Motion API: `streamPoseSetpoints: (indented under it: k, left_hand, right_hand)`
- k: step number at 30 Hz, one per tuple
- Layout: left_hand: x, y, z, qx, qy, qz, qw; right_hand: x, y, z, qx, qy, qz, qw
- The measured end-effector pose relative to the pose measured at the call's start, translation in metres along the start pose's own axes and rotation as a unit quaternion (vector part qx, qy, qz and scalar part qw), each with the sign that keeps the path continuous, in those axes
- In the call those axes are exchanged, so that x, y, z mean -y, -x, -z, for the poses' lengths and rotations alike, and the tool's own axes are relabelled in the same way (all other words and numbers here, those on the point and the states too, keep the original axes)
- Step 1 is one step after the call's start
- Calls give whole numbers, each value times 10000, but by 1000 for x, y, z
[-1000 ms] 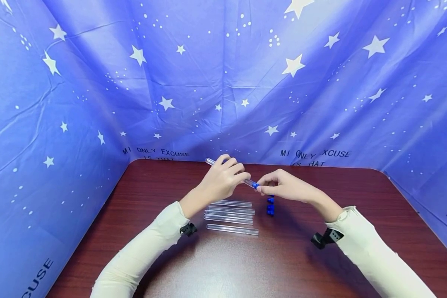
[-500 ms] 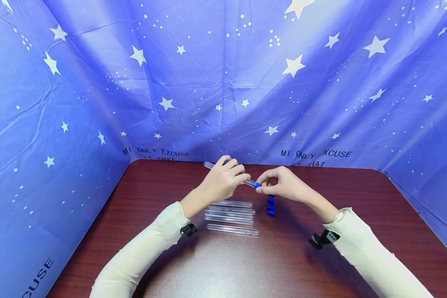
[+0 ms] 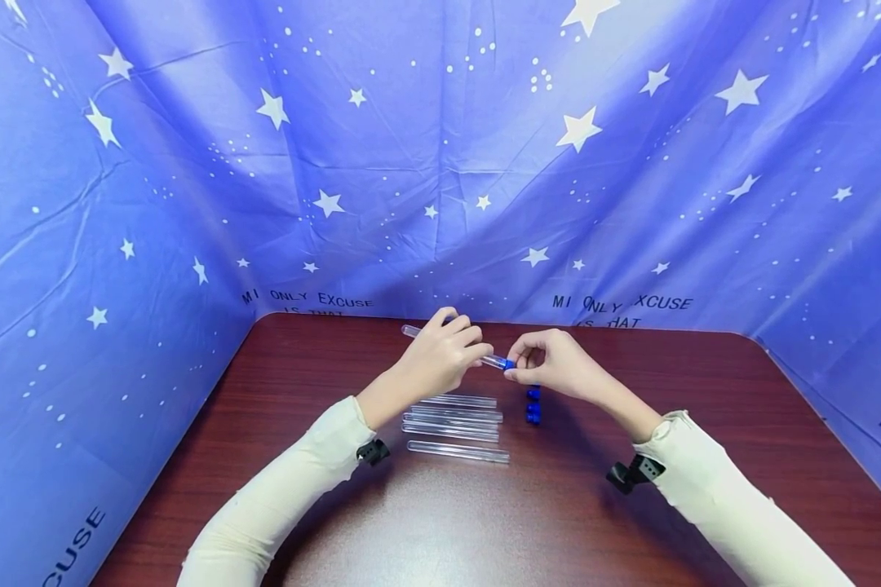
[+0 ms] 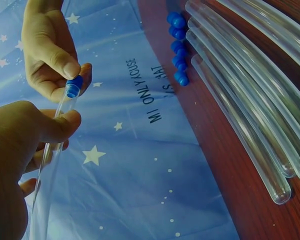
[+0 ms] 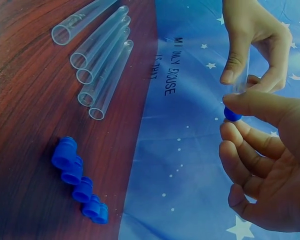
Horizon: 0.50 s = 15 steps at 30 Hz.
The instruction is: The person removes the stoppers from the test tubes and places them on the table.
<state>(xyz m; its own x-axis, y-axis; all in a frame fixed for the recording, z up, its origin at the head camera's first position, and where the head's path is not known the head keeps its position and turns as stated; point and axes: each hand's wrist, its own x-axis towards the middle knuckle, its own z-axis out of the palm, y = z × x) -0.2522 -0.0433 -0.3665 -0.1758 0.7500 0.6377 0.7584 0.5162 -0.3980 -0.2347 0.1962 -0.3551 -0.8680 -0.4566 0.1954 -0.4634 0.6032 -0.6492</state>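
My left hand (image 3: pixel 440 352) grips a clear test tube (image 4: pixel 46 175) around its middle, held tilted above the far part of the table. At the tube's mouth sits a blue cap (image 4: pixel 74 86), which my right hand (image 3: pixel 561 364) pinches between thumb and fingertips. In the left wrist view the cap's narrower part shows inside the glass. From the right wrist view, the blue cap (image 5: pixel 232 114) peeks out under my thumb. The tube's rounded end (image 3: pixel 409 330) sticks out past the left hand.
Several uncapped test tubes (image 3: pixel 455 425) lie side by side on the brown table (image 3: pixel 323 505), mouths to the right. Beside them stands a row of several blue caps (image 5: pixel 82 190). A blue star-printed cloth (image 3: pixel 440 163) surrounds the table at the back and sides.
The held tube's rounded end has dropped slightly, so the tube lies a little flatter. My right hand and forearm have shifted slightly left, with the cap still pinched at the tube's mouth.
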Motion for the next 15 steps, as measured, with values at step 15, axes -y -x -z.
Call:
streamPoseSetpoints:
  k: [15]
  left_hand:
    - [-2, -2, 2, 326, -112, -18, 9994]
  right_hand:
    - [0, 3, -6, -562, 409, 428, 9967]
